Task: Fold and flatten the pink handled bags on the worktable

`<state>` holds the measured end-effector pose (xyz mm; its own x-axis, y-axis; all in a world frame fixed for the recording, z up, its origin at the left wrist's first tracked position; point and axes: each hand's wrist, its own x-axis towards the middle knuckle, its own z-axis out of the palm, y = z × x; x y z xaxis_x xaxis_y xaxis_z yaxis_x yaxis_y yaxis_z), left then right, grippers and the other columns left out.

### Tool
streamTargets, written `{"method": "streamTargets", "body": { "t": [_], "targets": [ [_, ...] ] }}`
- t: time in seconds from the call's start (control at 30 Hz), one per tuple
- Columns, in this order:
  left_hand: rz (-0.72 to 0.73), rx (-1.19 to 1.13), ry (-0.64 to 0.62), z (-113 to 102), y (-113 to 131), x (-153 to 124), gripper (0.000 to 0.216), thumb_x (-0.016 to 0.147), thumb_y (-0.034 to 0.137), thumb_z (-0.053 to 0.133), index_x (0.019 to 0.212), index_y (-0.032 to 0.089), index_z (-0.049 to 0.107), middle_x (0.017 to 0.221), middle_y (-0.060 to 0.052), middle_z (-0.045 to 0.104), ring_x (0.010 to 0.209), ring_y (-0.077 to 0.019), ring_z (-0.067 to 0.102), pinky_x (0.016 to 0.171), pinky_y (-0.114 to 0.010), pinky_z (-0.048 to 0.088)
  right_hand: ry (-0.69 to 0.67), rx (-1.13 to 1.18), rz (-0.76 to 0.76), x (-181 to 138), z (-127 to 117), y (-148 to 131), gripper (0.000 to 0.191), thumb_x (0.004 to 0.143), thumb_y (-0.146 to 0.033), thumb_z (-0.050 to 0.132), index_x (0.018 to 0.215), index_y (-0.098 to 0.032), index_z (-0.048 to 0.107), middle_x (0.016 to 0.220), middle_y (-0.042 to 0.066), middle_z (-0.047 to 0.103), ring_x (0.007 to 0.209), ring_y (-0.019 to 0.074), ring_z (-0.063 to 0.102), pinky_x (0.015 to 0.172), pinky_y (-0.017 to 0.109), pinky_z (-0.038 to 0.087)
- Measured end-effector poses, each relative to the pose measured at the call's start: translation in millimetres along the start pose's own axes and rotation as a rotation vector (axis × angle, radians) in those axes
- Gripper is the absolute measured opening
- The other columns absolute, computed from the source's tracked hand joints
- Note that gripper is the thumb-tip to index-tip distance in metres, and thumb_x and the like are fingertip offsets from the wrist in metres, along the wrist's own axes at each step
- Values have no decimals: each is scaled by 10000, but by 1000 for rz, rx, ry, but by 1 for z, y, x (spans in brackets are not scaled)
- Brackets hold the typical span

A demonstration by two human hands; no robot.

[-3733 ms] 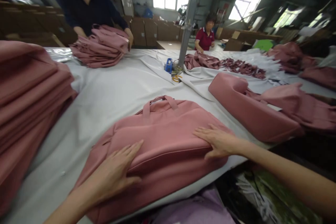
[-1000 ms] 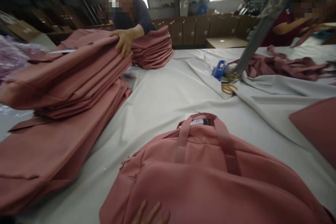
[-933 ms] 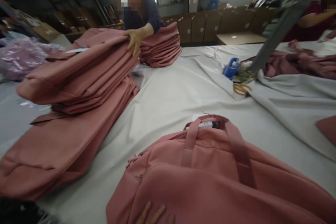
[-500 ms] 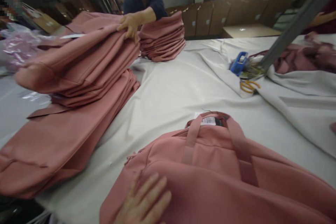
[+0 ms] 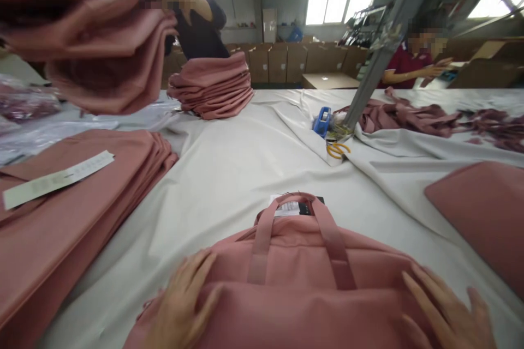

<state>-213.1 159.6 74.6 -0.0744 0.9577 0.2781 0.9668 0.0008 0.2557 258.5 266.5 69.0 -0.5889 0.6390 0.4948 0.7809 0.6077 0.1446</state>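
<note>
Both hands flat, fingers spread: left hand [image 5: 180, 302] and right hand [image 5: 448, 311] press pink fabric handbag [image 5: 295, 283] w/ two handles, lying on white-cloth table [image 5: 229, 174] near edge. Right hand wasn't in view 0.5 s ago.

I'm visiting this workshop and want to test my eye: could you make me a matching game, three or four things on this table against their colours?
Things:
1. scissors
2. tape dispenser
3. bag under the left hand and right hand
4. table cloth

Colours:
A. white
B. pink
C. yellow handles
D. blue

Pairs: 1-C, 2-D, 3-B, 4-A
</note>
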Motion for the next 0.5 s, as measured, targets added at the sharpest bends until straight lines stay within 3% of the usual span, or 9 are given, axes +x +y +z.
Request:
{"method": "streamTargets", "body": {
  "t": [0.1,0.2,0.27,0.37,0.5],
  "targets": [
    [-203,-445,-167,10,28,65,495,880,468,503,1313,227,511,1250,-61,619,1155,-264,560,1014,-427,431,-11,116,85,59,4,-4,424,929,-330,399,1324,-201,483,1237,126,597,1139,323,546,1054,643,225],
    [-333,-911,-348,27,62,125,610,838,465,548,1342,132,462,1139,-96,673,1074,-257,610,961,-379,465,-264,276,217,124,16,-23,335,970,-396,341,1070,-255,628,1028,58,683,987,281,607,1025,655,224],
    [-412,-1100,-407,38,79,151,721,759,446,634,1342,73,433,1073,-124,687,1030,-264,626,932,-363,474,-428,424,282,159,22,-37,335,952,-439,389,896,-240,652,858,38,688,856,252,620,988,593,318],
    [-483,-1149,-355,50,89,162,801,652,412,727,1329,107,427,1069,-129,661,938,-256,643,853,-363,502,-464,714,390,181,18,-52,255,895,-408,482,840,-205,627,823,39,663,785,217,603,797,383,474],
    [-525,-1096,-220,47,79,150,777,663,472,701,1321,173,418,1201,-137,561,955,-247,623,824,-365,506,-429,1050,337,154,-3,-68,192,902,-306,463,979,-202,605,927,30,655,830,171,606,736,262,489]
  ]
}}
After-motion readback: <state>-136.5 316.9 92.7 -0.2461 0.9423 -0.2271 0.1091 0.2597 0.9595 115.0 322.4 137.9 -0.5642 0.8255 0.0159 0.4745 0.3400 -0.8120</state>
